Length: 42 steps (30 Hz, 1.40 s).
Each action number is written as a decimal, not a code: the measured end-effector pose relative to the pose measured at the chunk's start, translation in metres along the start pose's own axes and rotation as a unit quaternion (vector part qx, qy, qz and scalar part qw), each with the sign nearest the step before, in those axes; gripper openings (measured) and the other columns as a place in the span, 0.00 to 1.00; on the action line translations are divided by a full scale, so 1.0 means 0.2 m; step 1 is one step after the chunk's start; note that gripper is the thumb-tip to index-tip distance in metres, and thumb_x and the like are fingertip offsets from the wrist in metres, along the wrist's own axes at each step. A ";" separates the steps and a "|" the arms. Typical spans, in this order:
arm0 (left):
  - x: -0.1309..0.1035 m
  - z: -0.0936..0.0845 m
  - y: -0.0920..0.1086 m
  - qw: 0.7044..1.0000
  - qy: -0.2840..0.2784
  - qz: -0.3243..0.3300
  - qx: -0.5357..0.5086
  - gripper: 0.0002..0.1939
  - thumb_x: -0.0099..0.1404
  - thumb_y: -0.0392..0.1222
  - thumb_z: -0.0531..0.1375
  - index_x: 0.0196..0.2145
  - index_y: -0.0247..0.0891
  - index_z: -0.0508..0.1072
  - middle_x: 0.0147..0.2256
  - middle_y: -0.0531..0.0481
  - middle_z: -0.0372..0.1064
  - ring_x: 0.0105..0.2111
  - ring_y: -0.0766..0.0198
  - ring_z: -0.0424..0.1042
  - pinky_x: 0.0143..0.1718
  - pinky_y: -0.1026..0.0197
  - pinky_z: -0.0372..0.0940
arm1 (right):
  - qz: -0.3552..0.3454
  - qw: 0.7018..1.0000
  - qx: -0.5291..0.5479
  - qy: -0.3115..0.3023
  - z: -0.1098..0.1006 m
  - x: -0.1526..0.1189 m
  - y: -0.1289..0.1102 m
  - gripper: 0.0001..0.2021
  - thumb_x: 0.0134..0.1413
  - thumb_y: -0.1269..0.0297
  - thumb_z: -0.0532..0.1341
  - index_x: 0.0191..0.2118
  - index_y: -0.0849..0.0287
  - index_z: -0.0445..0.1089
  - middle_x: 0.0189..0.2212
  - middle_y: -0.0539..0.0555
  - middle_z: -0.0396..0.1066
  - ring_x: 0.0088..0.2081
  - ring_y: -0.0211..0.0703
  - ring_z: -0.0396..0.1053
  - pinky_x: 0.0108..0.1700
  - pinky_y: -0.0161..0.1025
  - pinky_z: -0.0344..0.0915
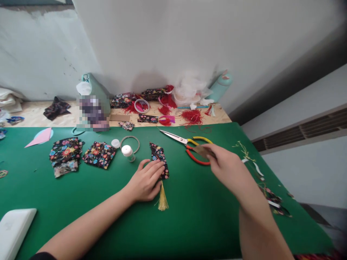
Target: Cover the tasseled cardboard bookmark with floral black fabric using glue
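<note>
My left hand (pixel 149 177) rests on a small floral black fabric piece (pixel 164 167), fingers stretched out and lying over its lower left part. A pale yellow tassel (pixel 162 198) sticks out below that fabric. To the right, my right hand (pixel 221 157) is closed on a small flat brown piece (pixel 200 150), pinched near the scissors. The scissors (pixel 176 137), with one yellow and one red handle, lie beneath and beside it, blades pointing up left. A small bottle with a white cap (pixel 127 152) stands left of the fabric.
Floral fabric stacks (pixel 99 154) lie at left on the green mat (pixel 130 231). Red tassels (pixel 192 116), a plastic bag (pixel 189 90) and a teal bottle (pixel 221 86) stand along the wall. Scraps and threads (pixel 271 195) lie at the right edge. A white object (pixel 17 229) sits lower left.
</note>
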State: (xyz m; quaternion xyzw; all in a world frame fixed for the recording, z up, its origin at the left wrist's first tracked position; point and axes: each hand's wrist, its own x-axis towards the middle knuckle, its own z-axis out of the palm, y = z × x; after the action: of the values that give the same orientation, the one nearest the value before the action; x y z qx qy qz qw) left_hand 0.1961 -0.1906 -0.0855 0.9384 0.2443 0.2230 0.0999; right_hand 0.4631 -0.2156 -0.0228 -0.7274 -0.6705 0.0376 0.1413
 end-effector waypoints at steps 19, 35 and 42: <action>-0.01 -0.01 -0.03 0.996 -0.079 -0.025 -0.025 0.23 0.64 0.43 0.50 0.54 0.30 0.63 0.53 0.36 0.64 0.55 0.49 0.60 0.52 0.45 0.55 | -0.245 0.929 0.273 -0.054 0.42 0.20 -0.30 0.16 0.55 0.71 0.53 0.50 0.56 0.65 0.40 0.56 0.67 0.39 0.43 0.67 0.41 0.40 0.68; -0.03 -0.04 -0.04 0.991 -0.124 -0.021 -0.036 0.27 0.64 0.46 0.50 0.58 0.31 0.58 0.57 0.36 0.60 0.58 0.48 0.56 0.53 0.46 0.54 | -0.257 0.948 0.184 -0.038 0.47 0.20 -0.29 0.17 0.57 0.70 0.53 0.51 0.55 0.67 0.40 0.58 0.68 0.40 0.46 0.65 0.41 0.46 0.65; -0.02 -0.04 -0.04 0.991 -0.127 -0.021 -0.043 0.28 0.64 0.44 0.51 0.59 0.31 0.57 0.58 0.38 0.58 0.58 0.49 0.56 0.53 0.46 0.53 | -0.220 0.959 0.177 -0.020 0.50 0.25 -0.30 0.17 0.59 0.69 0.52 0.52 0.55 0.67 0.39 0.58 0.67 0.39 0.46 0.64 0.41 0.47 0.65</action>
State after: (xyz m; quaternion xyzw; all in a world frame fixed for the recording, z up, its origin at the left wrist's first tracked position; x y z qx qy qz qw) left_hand 0.1857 -0.1858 -0.0822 0.9486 0.2391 0.1105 0.1753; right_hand 0.3854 -0.1467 -0.0958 -0.5244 -0.7993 0.1383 0.2588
